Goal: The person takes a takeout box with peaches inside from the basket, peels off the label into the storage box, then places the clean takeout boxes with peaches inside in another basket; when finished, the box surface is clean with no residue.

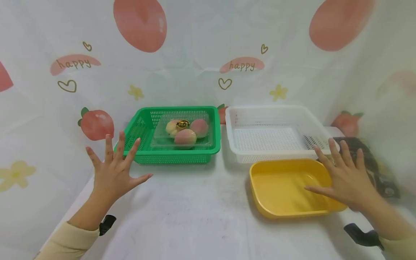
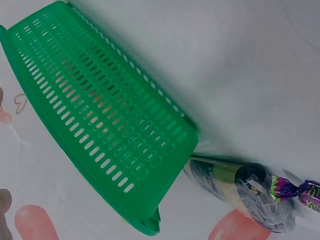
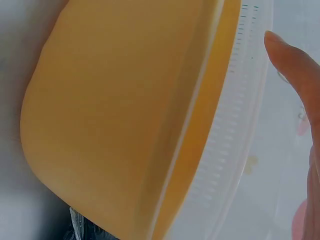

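Observation:
In the head view my left hand (image 1: 113, 177) is held up with its fingers spread wide, in front of the left end of a green basket (image 1: 175, 159). Inside that basket lies a clear plastic box (image 1: 156, 139) with peaches (image 1: 185, 138) in it. My right hand (image 1: 349, 178) is also spread and hides the right end of a yellow basin (image 1: 282, 187). Nothing is held in either hand. The basin's side (image 3: 110, 115) fills much of the right wrist view, with one finger (image 3: 295, 65) apart from it at the right.
A white basket (image 1: 266, 139) stands behind the yellow basin, beside the green one. Dark packages (image 1: 364, 155) lie at the right, partly behind my hand. Next to the green basket, the left wrist view shows a clear-wrapped item (image 2: 215, 177) and a purple wrapper (image 2: 285, 190).

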Motion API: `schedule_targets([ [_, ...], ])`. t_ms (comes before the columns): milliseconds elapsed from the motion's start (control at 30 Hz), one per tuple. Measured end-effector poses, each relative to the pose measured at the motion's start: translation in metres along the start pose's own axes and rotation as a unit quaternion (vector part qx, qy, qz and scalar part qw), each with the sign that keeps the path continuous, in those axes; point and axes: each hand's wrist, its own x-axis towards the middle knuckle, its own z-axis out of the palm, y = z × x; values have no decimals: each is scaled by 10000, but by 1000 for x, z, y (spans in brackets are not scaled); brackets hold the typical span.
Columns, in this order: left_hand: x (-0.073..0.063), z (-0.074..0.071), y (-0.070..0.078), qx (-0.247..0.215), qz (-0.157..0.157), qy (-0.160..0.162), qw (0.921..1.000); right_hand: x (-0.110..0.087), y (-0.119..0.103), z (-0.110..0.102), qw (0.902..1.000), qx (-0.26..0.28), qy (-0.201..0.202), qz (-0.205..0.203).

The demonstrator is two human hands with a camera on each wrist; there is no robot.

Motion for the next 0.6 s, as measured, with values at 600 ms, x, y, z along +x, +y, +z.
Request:
schedule_targets([
  [600, 7, 4, 2, -29, 105, -17, 9999, 14, -8, -2, 9994, 169, 163, -247],
])
